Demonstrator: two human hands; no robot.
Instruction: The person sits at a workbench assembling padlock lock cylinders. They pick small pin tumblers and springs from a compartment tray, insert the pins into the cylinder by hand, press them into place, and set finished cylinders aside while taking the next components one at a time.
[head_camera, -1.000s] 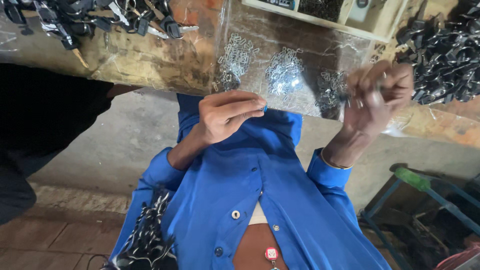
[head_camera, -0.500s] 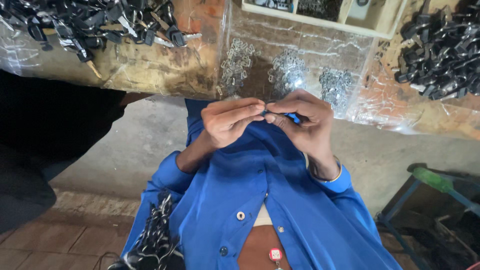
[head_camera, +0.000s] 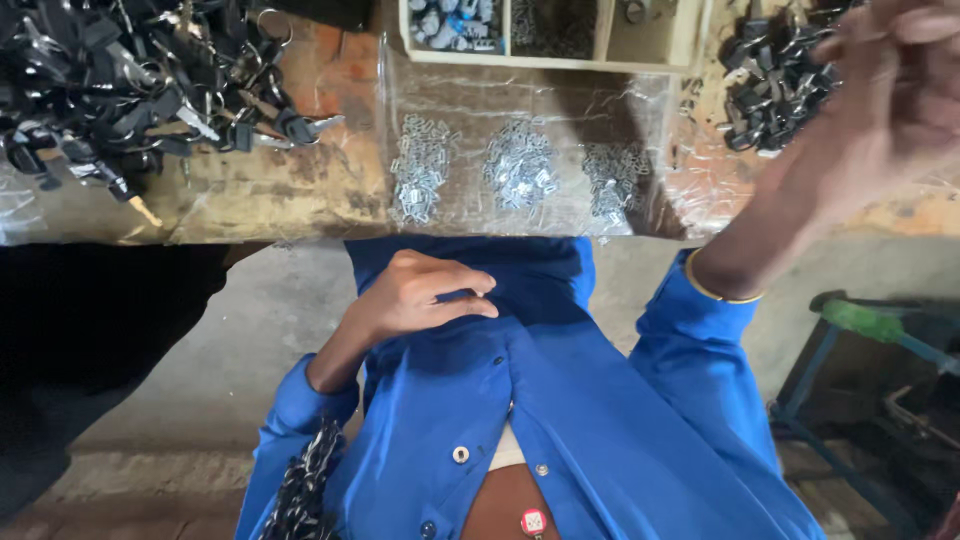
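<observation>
Head view: half a second ago both hands met in front of the blue shirt (head_camera: 560, 400), pinching something small between them; now they have parted, so that joint pinch looks finished. The left hand (head_camera: 425, 295) rests on the shirt just below the surface's (head_camera: 260, 200) near edge, fingers curled narrow, and whether they hold a piece I cannot tell. The right hand (head_camera: 885, 110) has swung up, blurred, over the surface's right end near the dark parts (head_camera: 775, 75), fingers loosely spread and their contents unclear, with three clip piles (head_camera: 520, 175) along the near edge.
</observation>
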